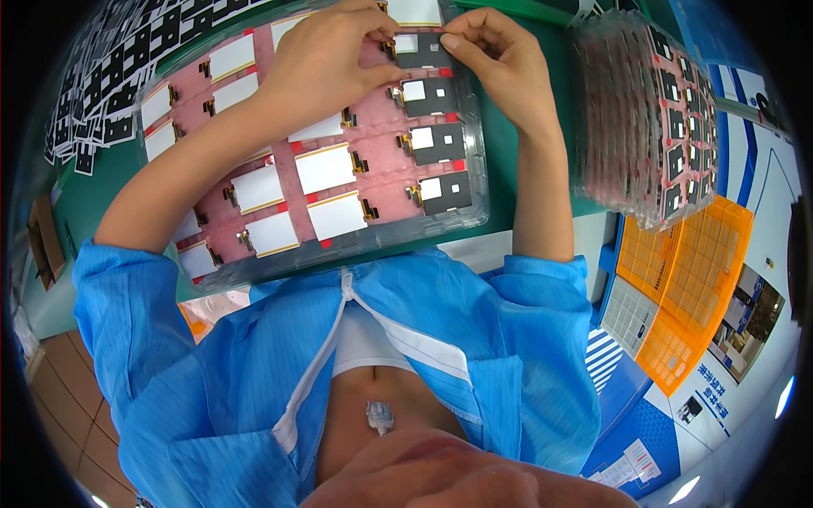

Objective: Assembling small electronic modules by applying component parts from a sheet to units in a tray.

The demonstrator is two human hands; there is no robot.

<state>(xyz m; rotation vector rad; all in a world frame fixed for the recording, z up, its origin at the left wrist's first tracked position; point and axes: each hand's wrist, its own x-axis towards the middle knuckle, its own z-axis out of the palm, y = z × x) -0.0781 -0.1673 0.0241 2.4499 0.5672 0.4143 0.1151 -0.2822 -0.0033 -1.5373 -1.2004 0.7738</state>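
Note:
A clear plastic tray (484, 190) with pink lining lies before me, holding rows of small flat display panels with gold connector tails. Down its right column, several panels carry black stickers (436, 144) with a white area and a small square window. My left hand (326, 63) reaches across the tray, its thumb and fingers apart around the connector end of an upper right panel. At that panel's right end, my right hand (504, 68) pinches the edge of a black sticker (421, 59) with thumb and index finger. The sticker's upper left edge is partly hidden by my left fingers.
A tall stack of loaded clear trays (627, 118) stands to the right on the green table (508, 195). Loose black-and-white sticker sheets (118, 85) are piled at the far left. Orange plastic baskets (690, 279) sit beyond the table at the right.

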